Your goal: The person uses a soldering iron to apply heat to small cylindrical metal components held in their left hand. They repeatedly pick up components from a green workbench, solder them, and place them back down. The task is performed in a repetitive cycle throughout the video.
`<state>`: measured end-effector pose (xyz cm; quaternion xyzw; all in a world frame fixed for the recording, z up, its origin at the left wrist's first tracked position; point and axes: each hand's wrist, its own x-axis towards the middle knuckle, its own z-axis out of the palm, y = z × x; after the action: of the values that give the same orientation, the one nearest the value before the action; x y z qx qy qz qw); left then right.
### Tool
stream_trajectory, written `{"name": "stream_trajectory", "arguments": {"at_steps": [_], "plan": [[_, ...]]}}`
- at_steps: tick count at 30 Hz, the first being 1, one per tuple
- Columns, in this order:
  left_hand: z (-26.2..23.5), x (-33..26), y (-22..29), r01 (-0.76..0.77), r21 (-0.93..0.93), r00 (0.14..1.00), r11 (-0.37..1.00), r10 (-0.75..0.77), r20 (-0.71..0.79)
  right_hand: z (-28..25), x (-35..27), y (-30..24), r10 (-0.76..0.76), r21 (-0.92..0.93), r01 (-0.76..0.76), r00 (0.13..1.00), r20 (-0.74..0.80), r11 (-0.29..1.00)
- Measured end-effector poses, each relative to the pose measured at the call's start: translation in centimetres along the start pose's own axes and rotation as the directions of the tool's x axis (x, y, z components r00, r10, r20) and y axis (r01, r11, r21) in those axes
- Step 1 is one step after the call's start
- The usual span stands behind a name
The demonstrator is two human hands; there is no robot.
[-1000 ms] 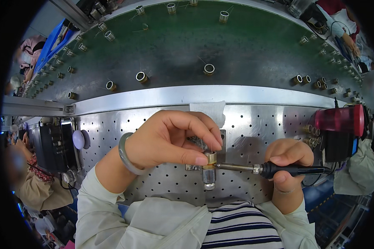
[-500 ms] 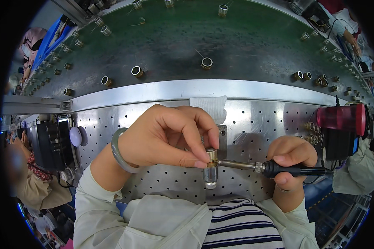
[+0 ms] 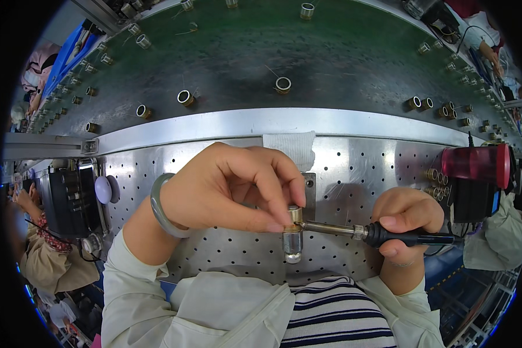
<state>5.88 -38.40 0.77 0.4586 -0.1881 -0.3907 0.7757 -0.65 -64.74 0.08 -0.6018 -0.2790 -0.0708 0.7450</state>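
My left hand [image 3: 232,185], with a greenish bangle at its wrist, curls over a small metal sleeve with brownish windings [image 3: 296,215]. Thumb and index finger pinch this sleeve, which sits on top of a short upright metal post [image 3: 293,242] with a rounded shiny end. In my right hand [image 3: 409,211] is a soldering iron [image 3: 330,229], gripped by its black handle. Its tip touches the right side of the sleeve, close to my left fingertips. The exact contact spot is too small to make out.
Beyond the perforated metal bench [image 3: 354,168] runs a dark green belt [image 3: 232,69] carrying several similar sleeves. A metal rail [image 3: 214,124] separates them. At right stand a red translucent container [image 3: 475,164] and several grouped sleeves [image 3: 438,184]. A lilac oval object [image 3: 103,189] lies left.
The sleeves on the belt have shifted slightly left. My hands stay almost in place, the iron's tip still against the pinched sleeve.
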Motion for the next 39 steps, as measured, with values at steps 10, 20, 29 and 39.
{"name": "stream_trajectory", "arguments": {"at_steps": [10, 20, 29, 39], "plan": [[-0.4, 0.3, -0.1, 0.141, -0.012, 0.989, 0.99, -0.141, 0.046, -0.8, 0.1, 0.1, -0.032, -0.052, 0.036, 0.997, 0.074, 0.998], [0.1, 0.3, 0.4, 0.196, -0.005, 0.981, 0.981, -0.196, -0.006, -0.8, 0.3, -0.2, -0.037, -0.105, 0.042, 0.998, 0.048, 0.994], [-0.3, 0.7, 0.4, 0.208, -0.081, 0.978, 0.975, -0.21, -0.018, -1.1, -0.8, 0.2, 0.01, 0.116, 0.003, 0.994, -0.111, 0.993], [0.3, 0.8, -0.3, 0.124, -0.041, 0.992, 0.991, -0.125, -0.034, -0.6, -0.7, 0.2, 0.077, 0.128, -0.064, 0.992, -0.099, 0.99]]}}
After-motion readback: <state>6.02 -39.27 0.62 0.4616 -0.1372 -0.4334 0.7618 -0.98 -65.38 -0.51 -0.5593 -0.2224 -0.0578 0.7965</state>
